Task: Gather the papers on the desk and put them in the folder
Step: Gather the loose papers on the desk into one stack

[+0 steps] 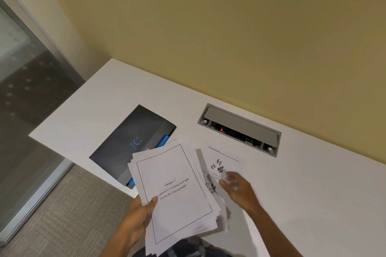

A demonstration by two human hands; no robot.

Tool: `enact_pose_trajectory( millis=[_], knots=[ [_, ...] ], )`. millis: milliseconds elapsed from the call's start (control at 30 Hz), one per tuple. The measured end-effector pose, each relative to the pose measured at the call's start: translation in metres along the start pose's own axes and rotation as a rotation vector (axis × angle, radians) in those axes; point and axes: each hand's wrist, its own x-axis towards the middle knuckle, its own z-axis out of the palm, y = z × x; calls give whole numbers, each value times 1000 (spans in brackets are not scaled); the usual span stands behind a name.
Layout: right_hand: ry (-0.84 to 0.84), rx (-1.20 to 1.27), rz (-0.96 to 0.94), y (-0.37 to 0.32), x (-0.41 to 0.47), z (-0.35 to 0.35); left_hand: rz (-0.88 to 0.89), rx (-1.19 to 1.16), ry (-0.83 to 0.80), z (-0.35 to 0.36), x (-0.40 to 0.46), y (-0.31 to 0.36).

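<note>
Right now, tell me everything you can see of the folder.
The folder is dark grey, plastic-looking, with a small blue smiley logo on its cover and blue tabs showing along its right edge. It lies flat and closed, askew on the white desk. The stack of papers in the left hand overlaps its near corner.

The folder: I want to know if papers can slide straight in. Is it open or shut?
Shut. The dark folder lies flat on the desk with its cover down, only blue edges showing at the side.

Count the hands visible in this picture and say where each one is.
2. The left hand grips the lower left edge of the stack of papers; the right hand reaches over the single sheet lying on the desk.
</note>
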Motion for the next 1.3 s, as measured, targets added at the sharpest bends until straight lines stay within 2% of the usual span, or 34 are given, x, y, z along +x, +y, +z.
enact_pose_trajectory(
  millis=[67,200,300,433,533,700,800,933,1100,1300],
  knots=[
    [52,-364,-54,-1,19,-11,2,-12,11,-4,0,-3],
    [-16,-686,-2,4,43,-20,34,-40,14,-12,-3,-7],
    [-57,-815,35,10,47,-14,37,-66,13,-18,-5,-10],
    [25,-856,-7,16,39,-1,45,-76,7,-22,-7,-14],
    [95,-729,-57,23,26,10,44,-69,-5,-21,-10,-15],
    [231,-5,92,27,5,30,45,-23,-53,-11,-13,-8],
    [265,213,105,28,2,30,32,6,-101,-3,-15,-1],
    [220,328,80,22,-5,18,54,62,-164,9,-16,6],
    [101,419,136,16,-16,-4,85,213,-229,25,-15,10],
    [-2,524,153,11,-35,-6,91,342,-247,43,-16,17]
  ],
)
